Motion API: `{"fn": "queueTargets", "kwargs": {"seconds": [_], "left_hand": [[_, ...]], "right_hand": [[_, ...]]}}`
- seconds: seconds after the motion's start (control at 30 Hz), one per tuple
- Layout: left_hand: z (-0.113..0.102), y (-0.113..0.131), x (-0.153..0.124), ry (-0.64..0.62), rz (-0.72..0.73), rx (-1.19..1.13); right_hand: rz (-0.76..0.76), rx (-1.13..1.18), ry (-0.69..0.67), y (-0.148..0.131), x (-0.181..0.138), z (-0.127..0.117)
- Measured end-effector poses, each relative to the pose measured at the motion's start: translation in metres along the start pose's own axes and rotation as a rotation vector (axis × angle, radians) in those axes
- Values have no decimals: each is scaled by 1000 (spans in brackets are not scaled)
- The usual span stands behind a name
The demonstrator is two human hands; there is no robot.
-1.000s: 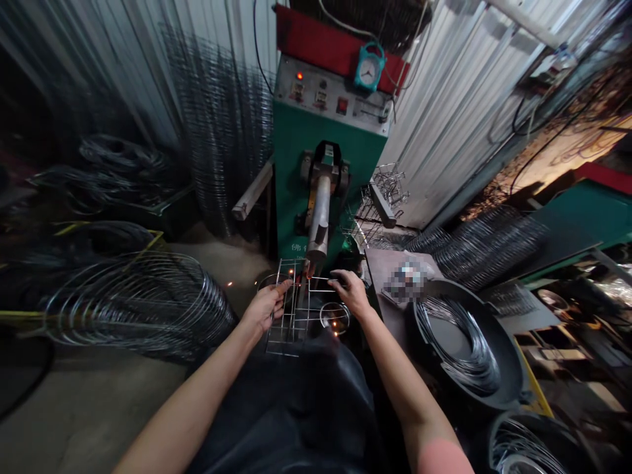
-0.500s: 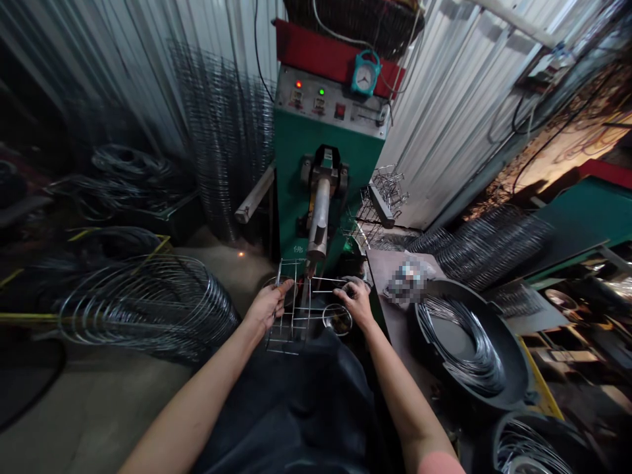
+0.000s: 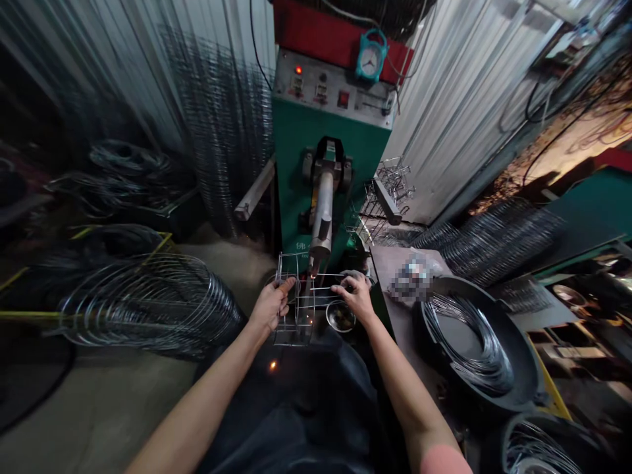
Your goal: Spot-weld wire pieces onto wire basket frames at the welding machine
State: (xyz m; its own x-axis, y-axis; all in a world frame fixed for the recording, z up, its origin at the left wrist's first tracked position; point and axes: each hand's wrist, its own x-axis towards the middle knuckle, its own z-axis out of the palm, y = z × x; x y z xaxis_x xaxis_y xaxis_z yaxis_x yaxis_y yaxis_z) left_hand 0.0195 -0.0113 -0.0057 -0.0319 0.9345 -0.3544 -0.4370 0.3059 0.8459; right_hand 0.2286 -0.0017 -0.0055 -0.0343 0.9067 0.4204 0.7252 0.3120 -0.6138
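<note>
My left hand (image 3: 270, 305) is closed on the left side of a small wire rack (image 3: 292, 326), thumb along its wires. The rack stands partly under the electrode arm (image 3: 323, 207) of a green spot welder (image 3: 299, 128). My right hand (image 3: 356, 295) pinches a thin U-shaped metal wire (image 3: 330, 275), whose two prongs point left to the rack at the electrode tip. An orange glow shows at the tip, and a bright spark hangs over my dark apron (image 3: 296, 395). Just below my right hand sits a small round bowl (image 3: 340, 317) with small bits inside.
Large wire rings (image 3: 148, 303) stand stacked on the left. To the right, a black basin (image 3: 530, 375) holds coiled wires beside a blurred plastic bag (image 3: 411, 278). Bars jut from both sides of the welder, and a teal clock (image 3: 371, 58) rests on top.
The green lamp on the panel has gone out. Sparks have moved to the rack and apron. Both hands keep their grips with little movement, while the view has shifted slightly.
</note>
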Motion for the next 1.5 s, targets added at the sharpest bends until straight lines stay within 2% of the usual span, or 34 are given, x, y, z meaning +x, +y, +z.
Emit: {"fn": "queueTargets", "kwargs": {"seconds": [0.37, 1.03, 1.33, 1.5], "left_hand": [[3, 4, 3, 6, -7, -37], [7, 8, 29, 46, -74, -58], [4, 8, 21, -52, -60, -35], [-20, -2, -3, -165, -63, -57]], "right_hand": [[2, 11, -29, 3, 13, -6], [65, 11, -103, 16, 34, 1], [43, -71, -48, 1, 23, -6], [-77, -62, -110, -14, -8, -24]]}}
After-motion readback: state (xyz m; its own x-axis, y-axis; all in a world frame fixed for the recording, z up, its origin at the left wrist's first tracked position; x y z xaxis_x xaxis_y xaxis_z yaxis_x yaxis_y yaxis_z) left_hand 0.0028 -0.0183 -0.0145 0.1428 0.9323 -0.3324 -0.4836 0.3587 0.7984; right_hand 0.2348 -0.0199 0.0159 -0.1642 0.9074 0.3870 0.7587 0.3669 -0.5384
